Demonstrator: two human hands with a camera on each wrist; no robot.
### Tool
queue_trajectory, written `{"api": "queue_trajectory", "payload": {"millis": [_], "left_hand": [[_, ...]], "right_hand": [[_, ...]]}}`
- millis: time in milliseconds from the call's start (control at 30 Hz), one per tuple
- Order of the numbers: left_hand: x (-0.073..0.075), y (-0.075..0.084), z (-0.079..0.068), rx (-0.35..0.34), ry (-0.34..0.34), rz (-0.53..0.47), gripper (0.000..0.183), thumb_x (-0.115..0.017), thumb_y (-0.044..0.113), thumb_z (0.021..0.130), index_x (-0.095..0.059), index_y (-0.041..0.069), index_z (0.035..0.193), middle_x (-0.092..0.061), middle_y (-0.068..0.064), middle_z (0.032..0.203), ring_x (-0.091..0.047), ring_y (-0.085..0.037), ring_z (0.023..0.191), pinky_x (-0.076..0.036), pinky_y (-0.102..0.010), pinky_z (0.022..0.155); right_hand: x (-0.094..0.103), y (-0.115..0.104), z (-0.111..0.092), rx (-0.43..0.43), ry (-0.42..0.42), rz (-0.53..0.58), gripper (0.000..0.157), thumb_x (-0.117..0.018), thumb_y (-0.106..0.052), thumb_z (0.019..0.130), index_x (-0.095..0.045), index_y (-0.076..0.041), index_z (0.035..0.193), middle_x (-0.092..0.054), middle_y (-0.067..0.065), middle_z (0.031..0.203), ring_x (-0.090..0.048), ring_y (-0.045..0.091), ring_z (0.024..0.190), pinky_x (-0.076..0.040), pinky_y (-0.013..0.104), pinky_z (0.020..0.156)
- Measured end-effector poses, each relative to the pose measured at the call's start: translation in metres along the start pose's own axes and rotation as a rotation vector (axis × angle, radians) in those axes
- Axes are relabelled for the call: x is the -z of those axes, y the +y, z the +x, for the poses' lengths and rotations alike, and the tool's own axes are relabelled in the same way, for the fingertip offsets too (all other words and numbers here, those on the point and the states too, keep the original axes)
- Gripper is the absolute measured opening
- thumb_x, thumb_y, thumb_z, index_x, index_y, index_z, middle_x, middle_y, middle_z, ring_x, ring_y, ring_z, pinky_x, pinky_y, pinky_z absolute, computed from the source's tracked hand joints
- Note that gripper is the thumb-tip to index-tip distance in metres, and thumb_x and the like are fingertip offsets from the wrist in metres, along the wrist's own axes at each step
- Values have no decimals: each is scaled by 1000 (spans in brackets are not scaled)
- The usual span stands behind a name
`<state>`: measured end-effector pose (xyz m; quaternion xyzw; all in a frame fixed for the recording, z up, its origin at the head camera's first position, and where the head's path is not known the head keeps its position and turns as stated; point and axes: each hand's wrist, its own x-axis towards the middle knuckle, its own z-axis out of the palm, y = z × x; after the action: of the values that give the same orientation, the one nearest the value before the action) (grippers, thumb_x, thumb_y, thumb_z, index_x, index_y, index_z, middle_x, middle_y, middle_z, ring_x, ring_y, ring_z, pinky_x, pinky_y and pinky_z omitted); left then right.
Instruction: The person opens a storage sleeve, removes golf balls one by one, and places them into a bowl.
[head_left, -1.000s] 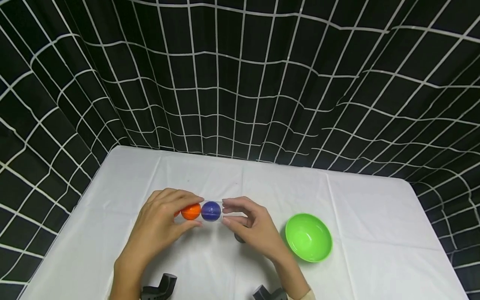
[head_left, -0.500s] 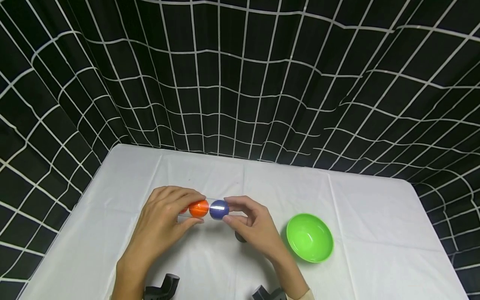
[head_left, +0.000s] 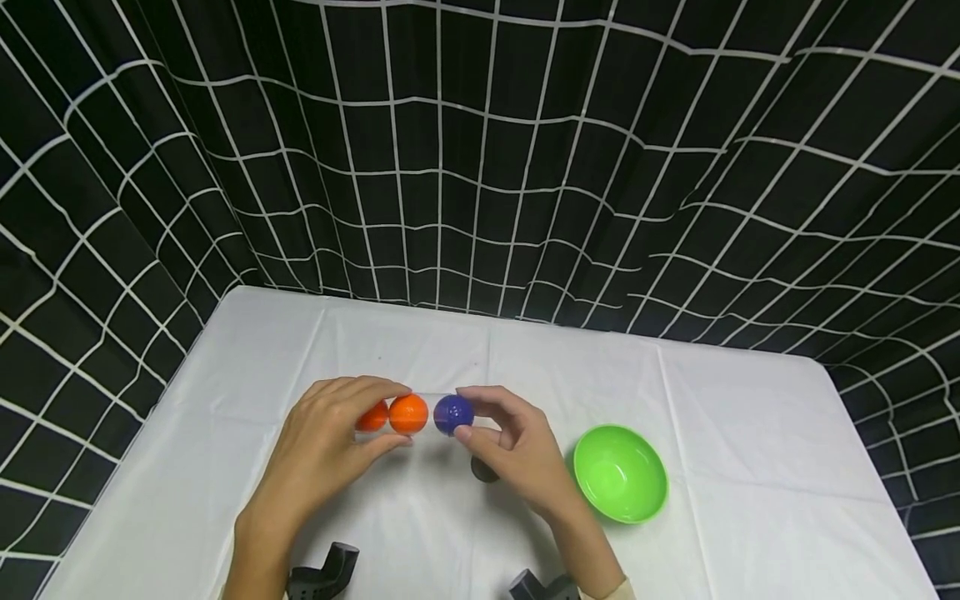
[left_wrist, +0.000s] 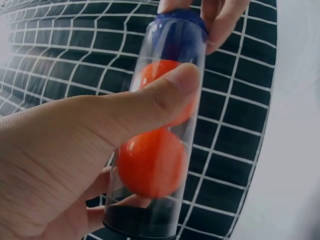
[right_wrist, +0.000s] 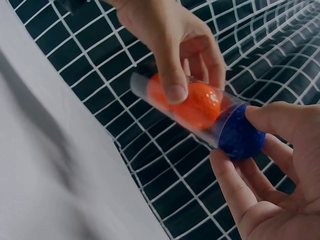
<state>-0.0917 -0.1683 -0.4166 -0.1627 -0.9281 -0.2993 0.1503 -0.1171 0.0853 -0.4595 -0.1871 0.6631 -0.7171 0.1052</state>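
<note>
My left hand [head_left: 322,442] grips a clear plastic tube [left_wrist: 172,195] from the side, thumb across its wall. Inside the tube sit two orange balls [head_left: 408,414], one behind the other; the rear one is partly covered by the left fingers in the head view. A blue ball [right_wrist: 241,134] bulges out of the tube's right-hand mouth, partly still within the wall. Thumb and fingertips of my right hand [head_left: 517,450] pinch this ball. The tube's far end [left_wrist: 142,220] looks dark in the left wrist view.
A green bowl [head_left: 621,475] stands on the white-covered table [head_left: 750,433], just right of the right forearm. A dark round object [head_left: 483,471] shows partly beneath the right hand. Black curtain with a white grid [head_left: 480,167] hangs behind the table.
All the balls have shifted right along the tube. The blue ball has come into the right fingers' pinch and partly out of the mouth, with a gap opening behind it.
</note>
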Motion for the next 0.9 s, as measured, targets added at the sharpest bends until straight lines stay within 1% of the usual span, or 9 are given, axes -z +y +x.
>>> {"api": "queue_trajectory", "payload": {"millis": [100, 233, 300, 367, 467, 600, 733, 900], "left_hand": [[0, -2, 0, 23, -11, -5, 49, -96, 39, 76, -77, 26, 120, -79, 10, 117, -73, -15, 113, -55, -42, 103], [2, -5, 0, 46, -12, -6, 53, -96, 38, 75, -77, 26, 123, -79, 9, 117, -73, -16, 109, -59, -43, 94], [4, -7, 0, 59, -14, -10, 54, -96, 38, 75, -77, 25, 124, -79, 8, 117, -74, -16, 108, -60, -42, 90], [5, -8, -1, 78, -26, -20, 56, -96, 39, 76, -76, 25, 126, -78, 8, 117, -74, -15, 106, -61, -41, 88], [4, -8, -3, 101, -45, -30, 59, -94, 46, 76, -75, 26, 128, -78, 10, 117, -74, -11, 103, -61, -38, 87], [4, -7, -4, 128, -86, -54, 60, -93, 51, 76, -76, 27, 128, -79, 10, 119, -74, -10, 101, -60, -37, 87], [2, -5, -4, 134, -150, -78, 52, -92, 44, 81, -76, 26, 127, -78, 11, 121, -73, -11, 102, -60, -38, 92], [3, -4, -5, 116, -198, -89, 47, -91, 27, 84, -75, 23, 128, -77, 8, 124, -73, -12, 106, -60, -40, 96]], "right_hand": [[1, -3, 0, 2, 3, 6, 45, -72, 3, 94, -62, 3, 138, -62, 32, 136, -77, 10, 103, -63, 25, 90], [3, -7, 1, 26, -2, 25, 44, -71, 5, 95, -60, 7, 138, -62, 33, 135, -78, 11, 104, -63, 27, 91], [4, -9, 1, 34, 1, 39, 44, -71, 6, 95, -59, 9, 137, -64, 27, 132, -78, 11, 104, -63, 28, 92], [6, -11, 0, 35, 4, 52, 44, -70, 6, 95, -58, 10, 137, -67, 18, 129, -79, 12, 103, -63, 27, 92], [10, -12, -3, 40, 10, 56, 44, -70, 6, 95, -58, 10, 138, -69, 5, 126, -79, 12, 102, -63, 26, 91], [15, -14, -9, 44, 19, 36, 43, -70, 6, 96, -58, 9, 137, -70, 2, 125, -80, 13, 102, -64, 26, 90], [22, -16, -17, 34, 50, 7, 43, -71, 6, 95, -59, 8, 136, -71, 1, 124, -80, 13, 102, -63, 25, 90], [28, -19, -24, 52, 81, -16, 42, -70, 7, 95, -59, 9, 136, -71, 0, 124, -78, 11, 101, -63, 21, 86]]}}
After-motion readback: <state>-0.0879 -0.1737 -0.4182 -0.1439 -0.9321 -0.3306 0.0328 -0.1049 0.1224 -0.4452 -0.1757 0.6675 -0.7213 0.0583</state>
